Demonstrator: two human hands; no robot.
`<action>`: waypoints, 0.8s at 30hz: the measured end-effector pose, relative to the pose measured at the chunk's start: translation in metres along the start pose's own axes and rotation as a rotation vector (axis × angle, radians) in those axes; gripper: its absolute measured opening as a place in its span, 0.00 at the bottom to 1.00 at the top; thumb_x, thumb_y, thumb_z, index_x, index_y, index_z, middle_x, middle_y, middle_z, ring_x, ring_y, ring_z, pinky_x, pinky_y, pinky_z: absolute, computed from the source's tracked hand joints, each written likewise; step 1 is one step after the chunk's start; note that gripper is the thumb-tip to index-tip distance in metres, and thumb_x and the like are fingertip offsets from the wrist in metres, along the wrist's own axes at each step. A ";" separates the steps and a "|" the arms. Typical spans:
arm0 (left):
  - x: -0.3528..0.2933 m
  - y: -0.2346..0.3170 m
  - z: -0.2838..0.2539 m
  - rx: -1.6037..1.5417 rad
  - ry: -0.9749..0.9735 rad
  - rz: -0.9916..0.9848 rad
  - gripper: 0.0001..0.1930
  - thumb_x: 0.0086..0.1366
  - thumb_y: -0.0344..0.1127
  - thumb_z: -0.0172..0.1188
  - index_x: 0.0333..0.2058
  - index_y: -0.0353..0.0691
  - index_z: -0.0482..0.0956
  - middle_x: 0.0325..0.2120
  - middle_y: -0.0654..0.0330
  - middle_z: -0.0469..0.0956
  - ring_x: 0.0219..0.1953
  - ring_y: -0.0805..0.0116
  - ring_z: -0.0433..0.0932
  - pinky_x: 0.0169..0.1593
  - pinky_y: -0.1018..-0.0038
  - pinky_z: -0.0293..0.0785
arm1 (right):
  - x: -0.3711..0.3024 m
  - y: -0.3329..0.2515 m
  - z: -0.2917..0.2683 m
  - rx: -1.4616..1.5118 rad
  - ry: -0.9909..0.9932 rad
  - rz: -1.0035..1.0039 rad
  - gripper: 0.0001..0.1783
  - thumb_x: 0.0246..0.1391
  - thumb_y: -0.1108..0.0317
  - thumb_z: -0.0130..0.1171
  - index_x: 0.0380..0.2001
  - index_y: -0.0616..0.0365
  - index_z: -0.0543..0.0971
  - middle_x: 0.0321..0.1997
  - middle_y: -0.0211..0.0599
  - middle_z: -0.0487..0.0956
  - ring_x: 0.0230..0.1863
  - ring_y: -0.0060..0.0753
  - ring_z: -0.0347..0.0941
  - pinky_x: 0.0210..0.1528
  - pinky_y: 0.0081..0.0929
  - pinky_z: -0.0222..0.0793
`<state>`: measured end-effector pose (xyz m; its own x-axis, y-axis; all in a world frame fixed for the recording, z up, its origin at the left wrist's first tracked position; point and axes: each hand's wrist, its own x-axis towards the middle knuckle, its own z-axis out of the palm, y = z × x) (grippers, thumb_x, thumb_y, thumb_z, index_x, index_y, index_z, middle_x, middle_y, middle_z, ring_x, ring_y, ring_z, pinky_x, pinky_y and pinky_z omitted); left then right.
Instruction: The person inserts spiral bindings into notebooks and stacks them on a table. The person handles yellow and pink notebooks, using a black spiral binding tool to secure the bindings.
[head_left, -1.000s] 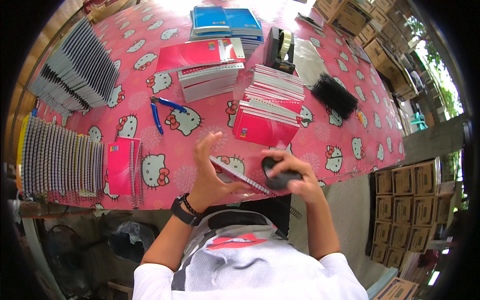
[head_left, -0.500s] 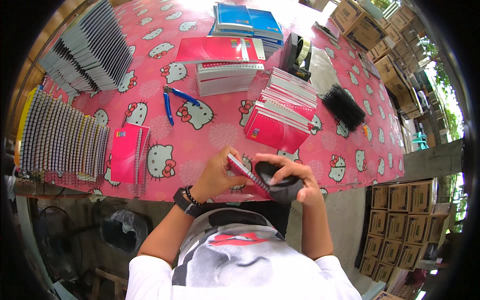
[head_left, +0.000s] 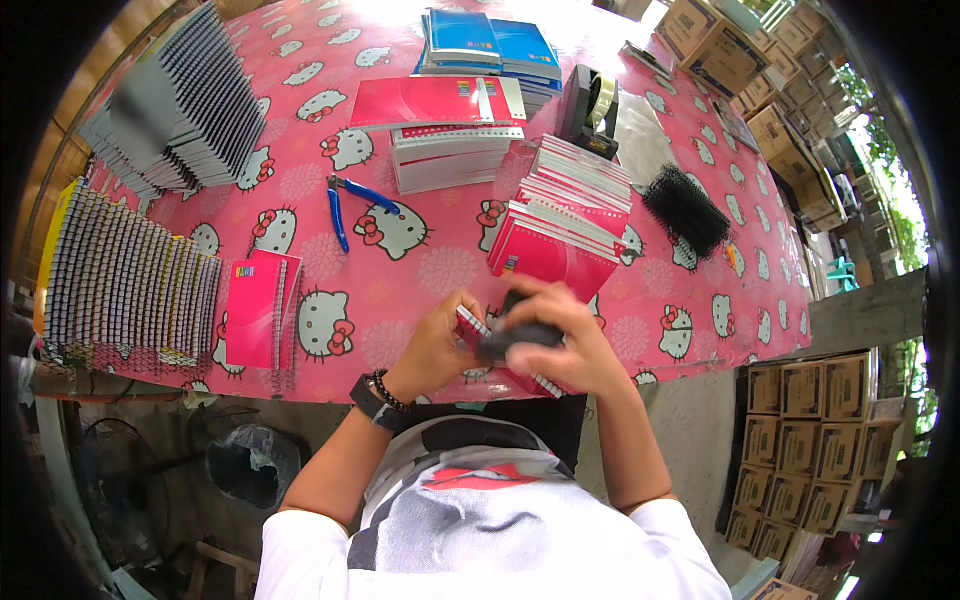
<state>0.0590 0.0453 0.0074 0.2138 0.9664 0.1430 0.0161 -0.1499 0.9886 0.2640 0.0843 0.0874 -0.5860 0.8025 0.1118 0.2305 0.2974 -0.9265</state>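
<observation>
Close to the table's near edge, my left hand [head_left: 438, 345] grips the upper end of a narrow red notebook [head_left: 468, 322], which is held edge-up with its row of binding holes and wire showing. My right hand [head_left: 580, 345] is closed around a black rounded object [head_left: 522, 342] and holds it against the notebook's bound edge. That hand is smeared by motion, and the kind of black object cannot be made out. Part of the notebook's middle is hidden behind the object and the fingers.
Just beyond my hands lies a fanned stack of red punched covers and pages [head_left: 555, 250]. Blue-handled cutters [head_left: 340, 215], black wire combs [head_left: 688, 212], a tape dispenser [head_left: 590, 112] and bound red notebooks [head_left: 255, 310] surround it. Spiral-bound stacks [head_left: 130, 275] line the left side.
My right hand and the black object have shifted left and up along the notebook's bound edge. The notebook's lower end now shows below the hand. My left hand keeps its grip.
</observation>
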 end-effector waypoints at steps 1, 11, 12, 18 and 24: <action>0.003 0.000 0.000 0.009 0.003 0.011 0.25 0.43 0.29 0.76 0.35 0.43 0.67 0.28 0.67 0.70 0.31 0.78 0.70 0.35 0.78 0.69 | 0.006 0.007 -0.002 -0.227 0.120 0.087 0.27 0.38 0.46 0.69 0.35 0.58 0.82 0.59 0.54 0.71 0.55 0.44 0.68 0.58 0.38 0.59; 0.002 0.012 0.001 0.017 -0.011 0.048 0.22 0.49 0.31 0.74 0.37 0.42 0.67 0.28 0.67 0.70 0.32 0.79 0.69 0.36 0.78 0.69 | -0.039 -0.003 -0.017 -0.087 0.445 -0.063 0.31 0.39 0.55 0.71 0.46 0.58 0.76 0.64 0.54 0.64 0.58 0.50 0.64 0.60 0.40 0.58; 0.002 0.009 0.002 -0.059 0.014 0.023 0.21 0.51 0.30 0.72 0.38 0.42 0.68 0.28 0.67 0.70 0.32 0.79 0.70 0.37 0.78 0.69 | -0.049 0.003 -0.025 -0.191 0.561 -0.050 0.32 0.39 0.54 0.71 0.47 0.58 0.74 0.65 0.55 0.62 0.60 0.51 0.62 0.61 0.40 0.57; 0.012 0.023 0.007 -0.440 0.046 -0.008 0.16 0.58 0.26 0.66 0.42 0.36 0.71 0.33 0.65 0.74 0.38 0.79 0.73 0.43 0.79 0.71 | -0.105 0.077 -0.068 -1.060 0.805 0.366 0.33 0.42 0.55 0.70 0.50 0.56 0.72 0.66 0.53 0.60 0.66 0.54 0.55 0.65 0.43 0.50; 0.015 0.059 0.023 -0.120 -0.004 0.053 0.11 0.56 0.26 0.67 0.36 0.35 0.75 0.34 0.61 0.78 0.37 0.77 0.76 0.40 0.79 0.73 | -0.052 -0.048 -0.006 -0.252 0.507 -0.054 0.19 0.47 0.67 0.66 0.43 0.58 0.77 0.47 0.42 0.77 0.49 0.43 0.72 0.51 0.35 0.67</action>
<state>0.0852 0.0459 0.0666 0.2150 0.9570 0.1949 -0.1125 -0.1740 0.9783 0.2880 0.0309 0.1278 -0.1700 0.9120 0.3732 0.4255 0.4095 -0.8070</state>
